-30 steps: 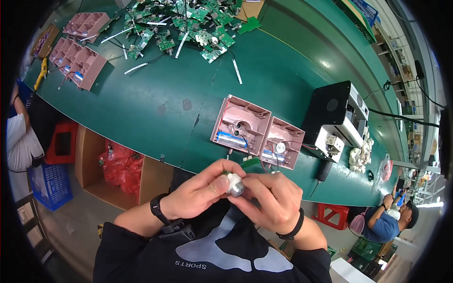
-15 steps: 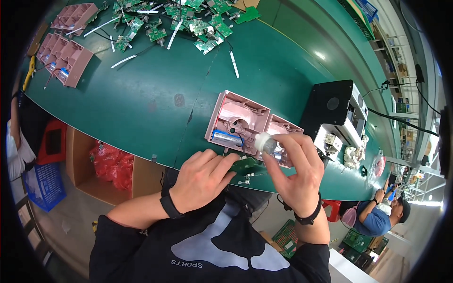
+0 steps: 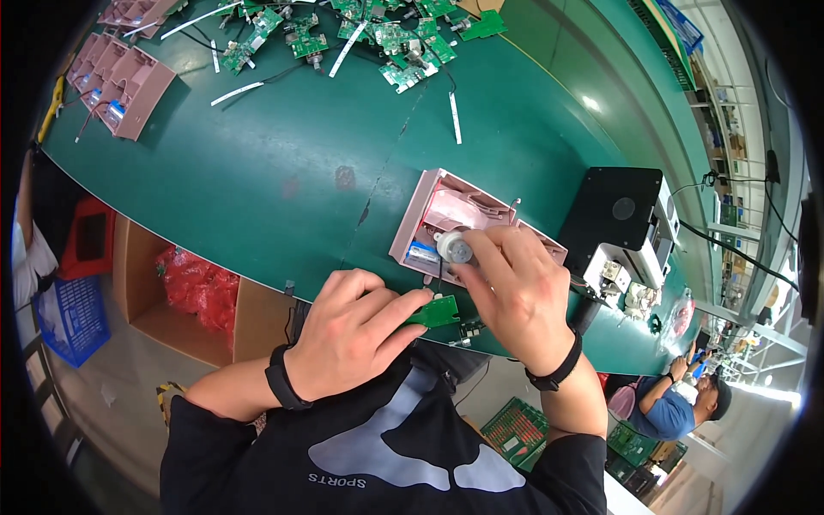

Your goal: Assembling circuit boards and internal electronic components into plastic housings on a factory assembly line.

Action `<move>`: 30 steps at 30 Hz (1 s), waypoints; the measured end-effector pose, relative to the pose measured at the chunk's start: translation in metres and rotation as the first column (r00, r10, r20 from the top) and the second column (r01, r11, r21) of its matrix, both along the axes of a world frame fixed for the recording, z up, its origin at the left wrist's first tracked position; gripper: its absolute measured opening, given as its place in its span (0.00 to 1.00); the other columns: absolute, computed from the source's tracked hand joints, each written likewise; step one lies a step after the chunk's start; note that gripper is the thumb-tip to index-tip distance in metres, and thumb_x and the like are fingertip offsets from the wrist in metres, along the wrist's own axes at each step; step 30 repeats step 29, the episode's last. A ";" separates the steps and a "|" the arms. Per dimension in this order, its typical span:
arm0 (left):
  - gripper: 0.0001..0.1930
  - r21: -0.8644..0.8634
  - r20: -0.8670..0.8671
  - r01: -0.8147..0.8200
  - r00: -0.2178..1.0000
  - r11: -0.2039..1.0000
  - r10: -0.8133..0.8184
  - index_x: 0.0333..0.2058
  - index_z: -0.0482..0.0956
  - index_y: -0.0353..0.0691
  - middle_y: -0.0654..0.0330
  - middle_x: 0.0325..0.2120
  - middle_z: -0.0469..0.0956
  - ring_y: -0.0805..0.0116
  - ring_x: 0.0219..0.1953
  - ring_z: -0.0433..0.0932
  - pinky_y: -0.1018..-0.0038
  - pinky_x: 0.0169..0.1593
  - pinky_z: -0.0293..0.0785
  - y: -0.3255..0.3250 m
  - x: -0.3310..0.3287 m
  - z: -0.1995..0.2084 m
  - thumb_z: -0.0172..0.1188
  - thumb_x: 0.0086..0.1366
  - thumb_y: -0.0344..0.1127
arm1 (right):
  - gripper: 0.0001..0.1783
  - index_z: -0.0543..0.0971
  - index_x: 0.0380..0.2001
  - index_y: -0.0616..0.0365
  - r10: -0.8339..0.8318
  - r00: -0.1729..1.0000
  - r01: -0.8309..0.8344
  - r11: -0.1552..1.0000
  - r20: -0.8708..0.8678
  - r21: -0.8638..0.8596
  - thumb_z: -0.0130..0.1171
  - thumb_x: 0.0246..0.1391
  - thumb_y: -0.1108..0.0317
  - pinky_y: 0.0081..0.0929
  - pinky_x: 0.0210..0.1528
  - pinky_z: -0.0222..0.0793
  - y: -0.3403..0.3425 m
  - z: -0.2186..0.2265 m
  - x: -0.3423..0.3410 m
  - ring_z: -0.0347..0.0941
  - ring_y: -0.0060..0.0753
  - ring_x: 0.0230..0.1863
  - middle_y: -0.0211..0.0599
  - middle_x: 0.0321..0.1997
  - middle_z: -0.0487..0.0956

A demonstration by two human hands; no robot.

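The fingers of my left hand are closed on the edge of a small green circuit board at the table's near edge. A short wire runs from the board toward the pink plastic housing just beyond it. Above the housing's left compartment, my right hand pinches a small round white part with a grey face. Its exact kind is unclear. Beside that part, a blue battery cell lies inside the housing. My right hand hides much of the housing's right compartment.
Several loose circuit boards with white-tagged wires lie at the back. More pink housings stand far left. A black box-shaped device is to the right. Below the table's left edge sits a carton with red bags; a person works far right.
My right hand has moved left and brought the round white part over the housing's left compartment. My left hand has shifted slightly down and left, and more of the circuit board shows.
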State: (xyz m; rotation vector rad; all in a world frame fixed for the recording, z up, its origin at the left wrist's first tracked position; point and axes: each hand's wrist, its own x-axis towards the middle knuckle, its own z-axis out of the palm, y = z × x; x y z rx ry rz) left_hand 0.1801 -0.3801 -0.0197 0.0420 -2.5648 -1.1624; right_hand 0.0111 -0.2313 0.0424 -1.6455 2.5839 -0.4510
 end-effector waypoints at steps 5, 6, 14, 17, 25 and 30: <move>0.24 0.049 -0.007 -0.026 1.000 0.998 0.026 0.49 0.84 0.45 0.68 0.28 0.79 0.65 0.38 0.74 0.66 0.45 0.69 0.003 -0.002 0.000 0.77 0.52 0.35 | 0.19 0.83 0.45 0.56 0.025 0.998 -0.022 0.999 -0.061 0.047 0.74 0.48 0.69 0.34 0.32 0.73 -0.004 -0.003 0.000 0.78 0.38 0.36 0.33 0.39 0.79; 0.24 0.047 -0.008 -0.024 1.000 0.999 0.024 0.49 0.85 0.45 0.68 0.28 0.78 0.65 0.38 0.74 0.66 0.45 0.69 0.003 -0.002 0.000 0.77 0.52 0.36 | 0.19 0.82 0.45 0.56 0.029 0.997 -0.024 0.998 -0.071 0.059 0.73 0.49 0.69 0.34 0.32 0.73 -0.005 -0.003 0.001 0.78 0.37 0.36 0.33 0.39 0.79; 0.24 0.027 -0.009 -0.005 1.000 1.000 0.006 0.49 0.86 0.46 0.67 0.27 0.76 0.64 0.38 0.74 0.66 0.44 0.70 0.003 -0.002 0.001 0.77 0.51 0.37 | 0.19 0.82 0.46 0.56 0.044 0.991 -0.033 0.995 -0.124 0.091 0.73 0.49 0.69 0.32 0.33 0.73 -0.005 -0.002 0.002 0.77 0.35 0.36 0.31 0.39 0.79; 0.24 0.023 -0.017 -0.003 1.000 1.000 0.003 0.49 0.86 0.45 0.66 0.27 0.76 0.64 0.37 0.74 0.66 0.44 0.70 0.003 -0.003 0.001 0.77 0.51 0.37 | 0.21 0.82 0.47 0.56 0.064 0.991 -0.053 0.994 -0.114 0.099 0.73 0.48 0.70 0.32 0.34 0.73 -0.006 -0.005 -0.001 0.76 0.35 0.36 0.32 0.40 0.78; 0.25 0.021 -0.017 -0.007 1.000 1.000 0.007 0.49 0.85 0.44 0.66 0.28 0.76 0.64 0.37 0.74 0.66 0.43 0.70 0.003 -0.002 0.003 0.78 0.50 0.38 | 0.29 0.80 0.57 0.55 0.084 0.989 -0.063 0.983 -0.118 0.174 0.69 0.48 0.72 0.33 0.38 0.75 0.000 0.016 0.015 0.76 0.37 0.39 0.37 0.47 0.77; 0.25 0.008 -0.021 0.003 1.000 1.000 -0.002 0.49 0.85 0.43 0.65 0.29 0.78 0.64 0.38 0.74 0.66 0.44 0.70 0.005 -0.006 0.002 0.78 0.51 0.38 | 0.33 0.77 0.62 0.54 0.081 0.993 -0.044 0.921 -0.081 0.386 0.66 0.49 0.72 0.32 0.49 0.76 -0.001 0.006 0.016 0.77 0.39 0.52 0.39 0.55 0.76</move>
